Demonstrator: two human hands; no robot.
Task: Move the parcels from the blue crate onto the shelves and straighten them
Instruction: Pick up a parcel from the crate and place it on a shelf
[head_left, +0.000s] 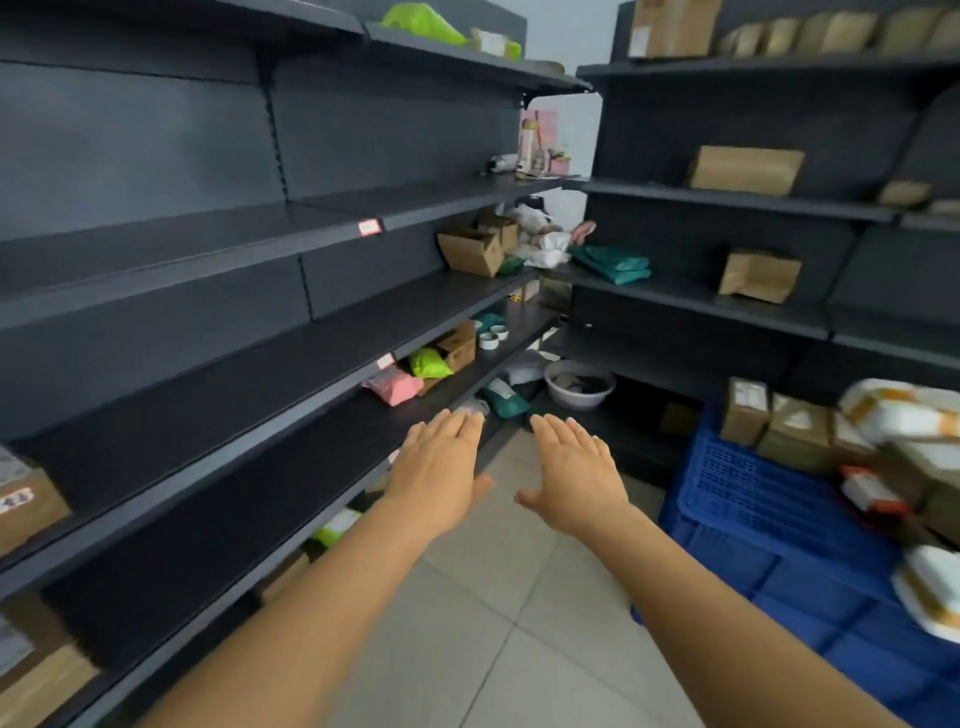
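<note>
Blue crate (748, 499) at right, holding brown and white-and-orange parcels (795, 426); their labels are too blurred to read. Left hand (436, 467) and right hand (574, 467) extend flat, fingers straight, palms down, holding nothing, beside dark shelves (208, 374). Small red-edged tags (370, 227) on the shelf edges are illegible. Grey basin (579, 384) sits low, contents unclear.

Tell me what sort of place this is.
Most likely a parcel storeroom or pickup point: dark metal shelves line two walls, cardboard boxes and plastic mailer bags sit on them, and a blue crate on the floor holds more parcels.
</note>
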